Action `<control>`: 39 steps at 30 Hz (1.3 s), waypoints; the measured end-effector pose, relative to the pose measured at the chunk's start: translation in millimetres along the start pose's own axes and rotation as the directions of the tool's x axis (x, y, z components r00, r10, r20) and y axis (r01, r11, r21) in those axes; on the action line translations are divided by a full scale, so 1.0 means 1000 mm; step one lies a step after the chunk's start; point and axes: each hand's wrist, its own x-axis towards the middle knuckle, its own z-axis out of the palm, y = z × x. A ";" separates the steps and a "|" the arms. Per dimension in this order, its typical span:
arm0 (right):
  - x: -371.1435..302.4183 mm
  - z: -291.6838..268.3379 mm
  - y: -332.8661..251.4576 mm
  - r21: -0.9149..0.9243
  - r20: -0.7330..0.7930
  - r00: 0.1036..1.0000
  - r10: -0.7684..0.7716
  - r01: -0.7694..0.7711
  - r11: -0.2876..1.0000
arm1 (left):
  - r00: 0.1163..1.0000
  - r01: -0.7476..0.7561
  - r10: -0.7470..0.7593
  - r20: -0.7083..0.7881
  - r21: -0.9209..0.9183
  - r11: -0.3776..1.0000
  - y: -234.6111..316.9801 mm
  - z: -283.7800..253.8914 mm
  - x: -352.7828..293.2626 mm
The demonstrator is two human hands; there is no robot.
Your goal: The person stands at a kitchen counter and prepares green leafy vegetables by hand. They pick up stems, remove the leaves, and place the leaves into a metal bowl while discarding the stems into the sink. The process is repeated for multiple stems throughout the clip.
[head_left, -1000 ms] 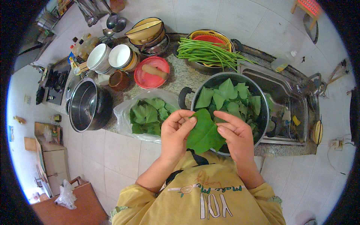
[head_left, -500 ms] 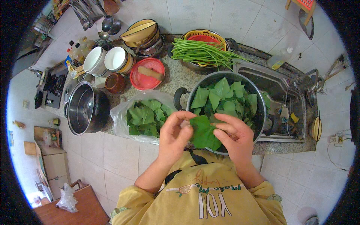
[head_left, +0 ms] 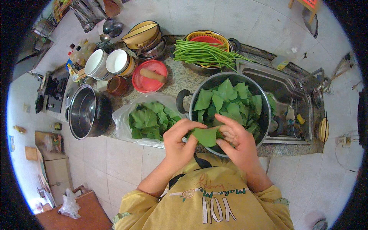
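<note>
Over the near rim of a big dark pot (head_left: pixel 193 103), both my hands hold a green leaf (head_left: pixel 206 136) between them. My left hand (head_left: pixel 181 140) pinches its left side between thumb and fingers. On the other side, my right hand (head_left: pixel 239 142) grips the leaf's right edge with thumb and curled fingers, the index finger stretched out. The leaf looks bent or folded. More leaves (head_left: pixel 226 97) fill the pot. Left of my hands, a clear plastic bag (head_left: pixel 120 124) lies spread with a heap of similar leaves (head_left: pixel 147 119) in it.
An uncovered black pot (head_left: pixel 85 111) stands at the counter's left. Behind are a red basket (head_left: pixel 140 82) with a brown root, white bowls (head_left: pixel 97 63) and long green stalks (head_left: pixel 207 53) across a colander. The metal sink (head_left: pixel 276 82) lies right of the leaf pot.
The leaf, spread flat and hanging down before, is now bent up and looks smaller. My right hand has turned and shifted slightly left; my left fingers have closed in more.
</note>
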 end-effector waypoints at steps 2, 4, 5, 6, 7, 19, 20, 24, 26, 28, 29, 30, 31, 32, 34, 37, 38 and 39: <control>0.001 -0.015 0.005 -0.296 -0.044 0.997 -0.056 0.041 0.954 | 0.996 0.036 -0.036 -0.081 -0.004 0.999 0.000 -0.001 0.001; 0.003 -0.042 0.021 -0.491 -0.190 0.970 -0.154 0.042 0.870 | 0.976 0.149 -0.156 -0.155 -0.051 0.987 0.006 -0.003 0.001; 0.001 -0.063 0.030 -0.541 -0.329 0.918 -0.223 0.010 0.841 | 0.971 0.184 -0.201 -0.128 -0.134 0.974 0.008 -0.004 0.001; -0.003 -0.086 0.031 -0.468 -0.463 0.848 -0.257 0.012 0.884 | 0.964 0.218 -0.244 -0.105 -0.210 0.953 0.008 -0.006 0.000; -0.008 -0.111 0.030 -0.393 -0.586 0.763 -0.272 0.026 0.919 | 0.954 0.254 -0.288 -0.082 -0.285 0.924 0.008 -0.009 -0.001; -0.045 -0.292 0.160 -0.684 -0.729 0.475 -0.492 -0.481 0.549 | 0.989 -0.122 0.115 -0.096 -0.077 0.989 -0.006 -0.003 0.003; -0.037 -0.270 0.154 -0.779 -0.623 0.486 -0.613 -0.457 0.430 | 0.987 -0.140 0.131 -0.096 -0.090 0.986 -0.007 -0.002 0.003; -0.024 -0.229 0.121 -0.597 -0.759 0.501 -0.416 -0.281 0.751 | 0.969 -0.246 0.240 -0.062 -0.132 0.960 -0.009 0.000 0.003; -0.019 -0.213 0.100 -0.312 -0.834 0.527 -0.164 -0.207 0.927 | 0.954 -0.299 0.294 -0.055 -0.143 0.944 -0.008 0.001 0.003; -0.014 -0.200 0.081 -0.254 -0.851 0.515 -0.105 -0.228 0.940 | 0.942 -0.336 0.329 -0.067 -0.148 0.930 -0.007 0.007 0.003; -0.013 -0.191 0.073 -0.323 -0.807 0.555 -0.200 -0.132 0.937 | 0.936 -0.350 0.343 -0.075 -0.133 0.927 -0.007 0.008 0.003; -0.012 -0.182 0.067 -0.382 -0.757 0.584 -0.293 -0.032 0.924 | 0.931 -0.364 0.357 -0.079 -0.116 0.924 -0.007 0.011 0.003; -0.011 -0.169 0.058 -0.434 -0.701 0.601 -0.385 0.070 0.898 | 0.925 -0.378 0.371 -0.083 -0.099 0.920 -0.007 0.013 0.003; -0.006 -0.140 0.042 -0.424 -0.664 0.617 -0.423 0.156 0.892 | 0.929 -0.369 0.363 -0.074 -0.115 0.922 -0.006 0.015 0.003; -0.006 -0.098 0.014 -0.586 -0.427 0.717 -0.551 0.244 0.772 | 0.937 -0.350 0.345 -0.058 -0.153 0.924 -0.003 0.019 0.004; -0.013 -0.058 0.000 -0.687 0.050 0.774 -0.631 0.485 0.541 | 0.965 -0.259 0.260 -0.020 -0.186 0.948 0.001 0.029 0.003; -0.011 -0.048 -0.002 -0.690 0.116 0.738 -0.664 0.541 0.481 | 0.974 -0.223 0.227 -0.009 -0.207 0.953 0.004 0.031 0.004; -0.010 -0.040 -0.002 -0.688 0.182 0.697 -0.693 0.594 0.416 | 0.981 -0.189 0.194 0.002 -0.228 0.955 0.004 0.033 0.004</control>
